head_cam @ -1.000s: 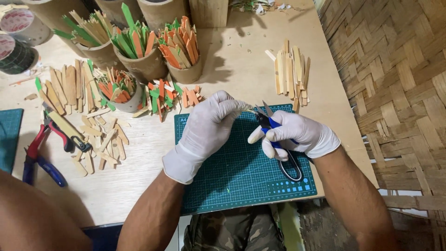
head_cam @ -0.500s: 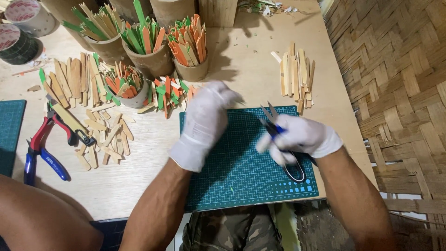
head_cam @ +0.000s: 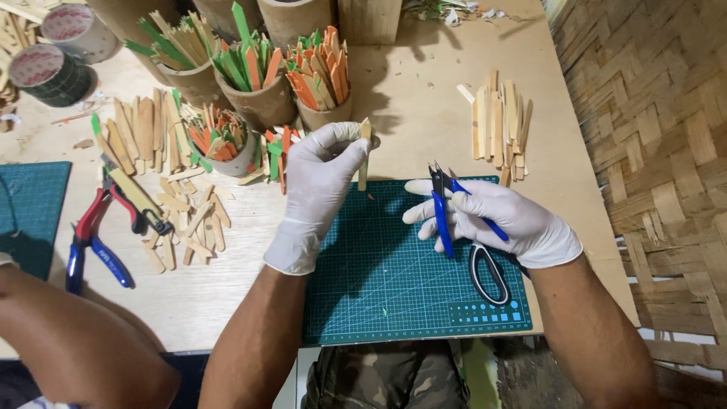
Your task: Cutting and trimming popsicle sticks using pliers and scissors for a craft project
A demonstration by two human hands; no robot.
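Head view | left hand (head_cam: 322, 170) pinches thin bamboo stick (head_cam: 364, 155) at its top, at 12 o'clock of green cutting mat (head_cam: 394, 288) | right hand (head_cam: 500, 220) closed on blue snips (head_cam: 441, 208) | stick looks light, stiff, may split; hold near the upper end

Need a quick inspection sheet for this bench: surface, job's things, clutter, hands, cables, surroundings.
Surface: pale wooden table with a green cutting mat at the front.
Job's things: short pale stick, held upright above the mat's far edge; blue-handled cutters, tips pointing away.
Clutter: cups of green and orange sticks, loose plain sticks, offcuts, red and blue pliers, tape rolls.
Hands: left hand, gloved, fingers pinching the stick; right hand, gloved, gripping the cutters.
Cables: nothing seen.
Surroundings: woven mat wall at right; another person's arm at lower left.
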